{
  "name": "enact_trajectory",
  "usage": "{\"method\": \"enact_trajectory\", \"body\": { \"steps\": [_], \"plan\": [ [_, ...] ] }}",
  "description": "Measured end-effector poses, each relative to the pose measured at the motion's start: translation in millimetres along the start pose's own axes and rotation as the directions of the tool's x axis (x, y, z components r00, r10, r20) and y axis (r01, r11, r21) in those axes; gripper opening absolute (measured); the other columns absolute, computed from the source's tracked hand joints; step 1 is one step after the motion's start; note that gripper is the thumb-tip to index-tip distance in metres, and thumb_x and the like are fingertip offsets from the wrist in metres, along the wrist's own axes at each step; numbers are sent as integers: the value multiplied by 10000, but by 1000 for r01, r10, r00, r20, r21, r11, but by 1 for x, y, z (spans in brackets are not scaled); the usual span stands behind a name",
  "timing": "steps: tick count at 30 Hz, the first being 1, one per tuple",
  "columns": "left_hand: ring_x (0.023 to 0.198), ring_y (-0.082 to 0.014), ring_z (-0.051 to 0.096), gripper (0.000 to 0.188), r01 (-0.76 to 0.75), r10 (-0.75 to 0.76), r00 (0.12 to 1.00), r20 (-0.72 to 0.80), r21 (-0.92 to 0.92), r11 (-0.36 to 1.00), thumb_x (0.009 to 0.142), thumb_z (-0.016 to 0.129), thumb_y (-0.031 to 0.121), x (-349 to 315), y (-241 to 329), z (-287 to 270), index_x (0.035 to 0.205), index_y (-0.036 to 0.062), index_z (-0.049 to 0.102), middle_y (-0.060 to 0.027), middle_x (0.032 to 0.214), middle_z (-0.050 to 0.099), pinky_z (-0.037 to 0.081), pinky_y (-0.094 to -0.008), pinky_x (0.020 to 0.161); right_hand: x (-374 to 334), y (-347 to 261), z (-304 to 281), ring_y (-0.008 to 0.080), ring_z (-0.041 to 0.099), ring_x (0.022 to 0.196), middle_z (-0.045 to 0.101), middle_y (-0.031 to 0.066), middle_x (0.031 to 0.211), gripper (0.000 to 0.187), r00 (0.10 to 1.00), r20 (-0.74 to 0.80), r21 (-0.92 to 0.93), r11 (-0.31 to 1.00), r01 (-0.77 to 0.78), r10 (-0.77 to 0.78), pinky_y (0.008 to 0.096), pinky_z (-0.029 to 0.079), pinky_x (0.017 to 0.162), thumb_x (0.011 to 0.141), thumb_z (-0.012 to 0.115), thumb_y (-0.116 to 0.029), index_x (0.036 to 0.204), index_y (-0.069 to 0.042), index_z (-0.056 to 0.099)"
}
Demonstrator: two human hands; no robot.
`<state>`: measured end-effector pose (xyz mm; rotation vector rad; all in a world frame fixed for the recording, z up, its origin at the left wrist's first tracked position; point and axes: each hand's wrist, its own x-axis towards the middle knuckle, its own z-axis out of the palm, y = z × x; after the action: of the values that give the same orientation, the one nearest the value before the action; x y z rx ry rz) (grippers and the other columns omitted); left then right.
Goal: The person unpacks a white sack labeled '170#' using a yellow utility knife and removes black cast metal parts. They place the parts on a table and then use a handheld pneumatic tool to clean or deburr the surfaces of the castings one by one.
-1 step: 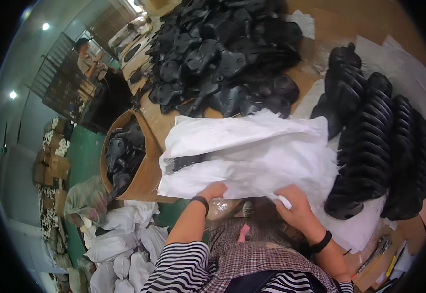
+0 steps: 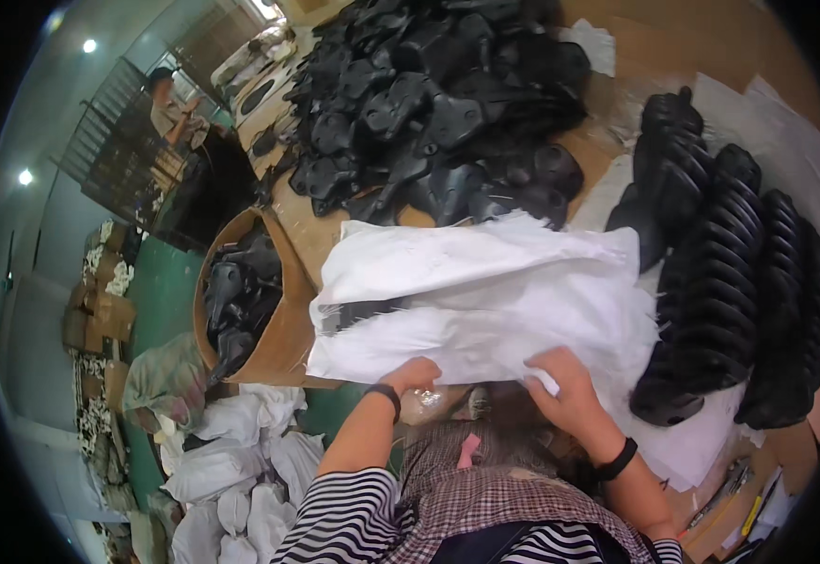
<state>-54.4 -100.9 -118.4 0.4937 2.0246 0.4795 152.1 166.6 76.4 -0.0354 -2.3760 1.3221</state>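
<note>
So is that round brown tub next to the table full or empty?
Partly full. The brown tub holds a heap of black moulded pieces, and its inner wall shows bare above them on the near side.

Black stacks [image 2: 739, 282] block right; loose pile [image 2: 429, 103] blocks beyond the sack [image 2: 485, 291].

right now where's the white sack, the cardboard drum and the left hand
white sack [image 2: 485, 282], head view, middle of its cloth
cardboard drum [image 2: 283, 329], head view, outer wall
left hand [image 2: 412, 373], head view, back of hand
</note>
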Motion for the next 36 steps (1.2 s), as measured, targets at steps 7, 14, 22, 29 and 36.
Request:
{"method": "enact_trajectory", "body": {
  "steps": [7,14,22,29,36],
  "plan": [
    [917,-354,591,229,35,155,525,-837,203,978,736,637,141,-42,-31,-129,934,31,669,-180,997,634,469,-424,836,94,98,158,375,595,888,648,182,949,238,972,139,-69,981,-184,192,429,486,808,788,625,-104,1000,4,639],
    [1143,-429,491,620,-54,-41,503,-863,-78,995,721,682,138,9,-91,-212,1263,-44,442,-265,1238,510,409,-444,972,141,180,280,337,632,878,674,159,909,291,733,446,-260,858,-442,513,403,500,829,815,613,-200,1058,-44,652],
    [1112,-347,572,497,-260,-25,575,-818,-212,942,735,724,301,36,-68,-188,1146,41,622,-182,1164,630,444,-394,935,182,191,336,181,566,910,600,9,1048,315,324,515,405,108,-908,794,338,478,813,910,593,-310,1185,-161,554],
    [1224,-282,499,732,-65,88,818,-569,60,996,647,783,480,55,-111,-201,1249,119,576,-101,1300,567,387,-357,1030,177,167,399,176,484,1144,531,49,1251,400,603,587,508,334,-794,540,326,399,978,907,613,-265,1270,-152,492],
    [1163,-316,541,649,73,90,692,-717,194,978,666,739,476,44,-102,-180,1210,147,603,-131,1208,612,399,-405,1005,205,132,357,260,455,1238,477,131,1376,475,789,555,-236,960,-153,262,366,357,1050,947,515,-329,1340,-68,461]
  ]
}}
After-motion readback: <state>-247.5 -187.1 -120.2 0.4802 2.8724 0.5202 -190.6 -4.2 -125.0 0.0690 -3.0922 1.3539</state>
